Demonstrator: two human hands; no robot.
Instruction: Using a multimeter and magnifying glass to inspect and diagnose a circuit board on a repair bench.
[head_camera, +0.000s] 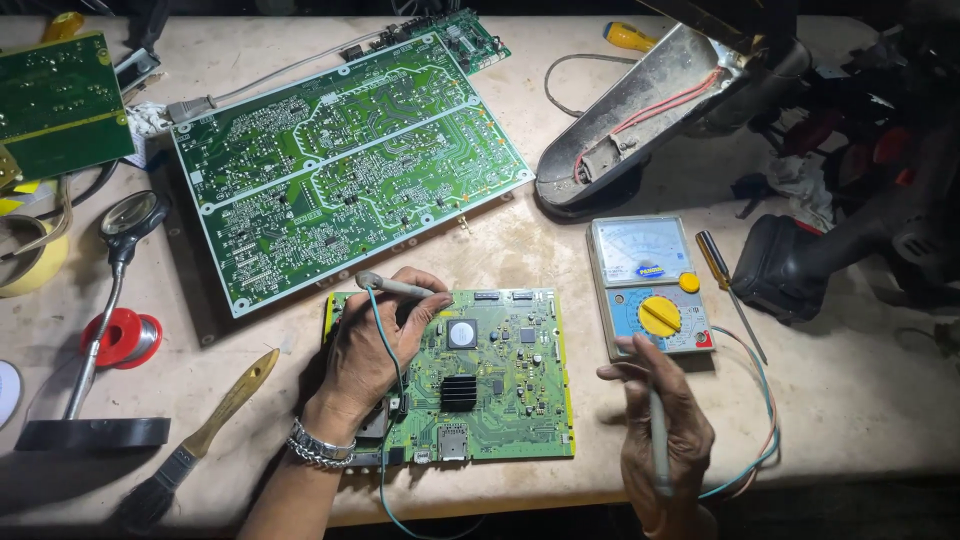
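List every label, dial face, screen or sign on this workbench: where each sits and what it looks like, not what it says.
Analogue multimeter dial face: right of the small green circuit board, pale rectangular window with curved scales.
Blue strip label: just under that dial face, small, yellow-lettered.
Yellow round selector knob: on the meter's light blue lower panel, above the right hand.
Yellow-and-black striped sticker: far left edge, partly hidden.
No lit screens or signs.

green circuit board (500, 375), yellow meter dial (659, 315)
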